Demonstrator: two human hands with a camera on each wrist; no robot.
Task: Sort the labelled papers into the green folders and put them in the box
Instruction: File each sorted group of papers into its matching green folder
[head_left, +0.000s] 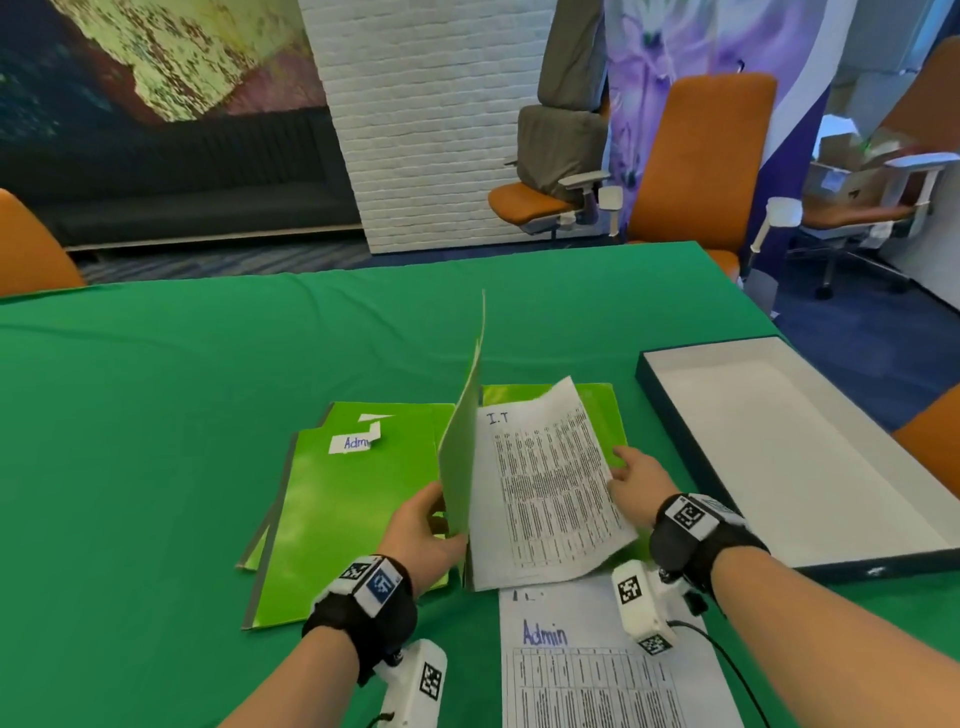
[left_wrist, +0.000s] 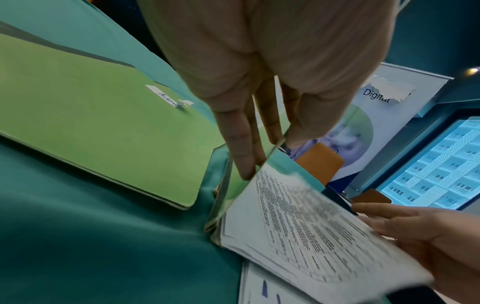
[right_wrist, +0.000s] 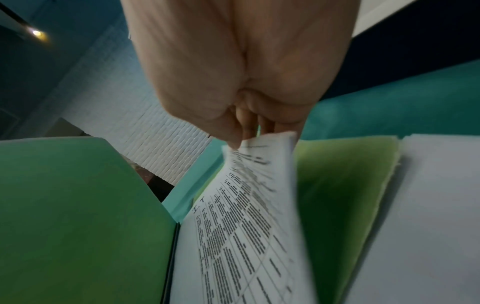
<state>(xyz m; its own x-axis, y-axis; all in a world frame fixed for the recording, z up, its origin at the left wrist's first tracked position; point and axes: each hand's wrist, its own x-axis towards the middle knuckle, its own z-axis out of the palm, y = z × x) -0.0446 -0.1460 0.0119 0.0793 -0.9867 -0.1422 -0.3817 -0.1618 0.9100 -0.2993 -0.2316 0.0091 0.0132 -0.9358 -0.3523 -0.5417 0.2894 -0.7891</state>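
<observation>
A: Left hand?
B: It holds the raised cover of the open folder nearly upright. In the left wrist view the fingers lie straight against one face of the cover and the thumb presses the other, pinching the edge.

A: Right hand?
B: Thumb and fingers are closed on the right edge of the I.T sheet, pinching it. The sheet is curled, its near left corner down by the spine, its right side lifted off the inner face of the folder.

A: Other task items?
B: A closed folder labelled Admin lies on another folder, just left of the open one, on the green counter. A sheet headed Admin lies near, partly under the I.T sheet's near edge. The box, dark outside and white inside, sits open to the right, apart from the folders.

A: Surroundings?
B: Orange chairs stand at the far edge of the counter.
</observation>
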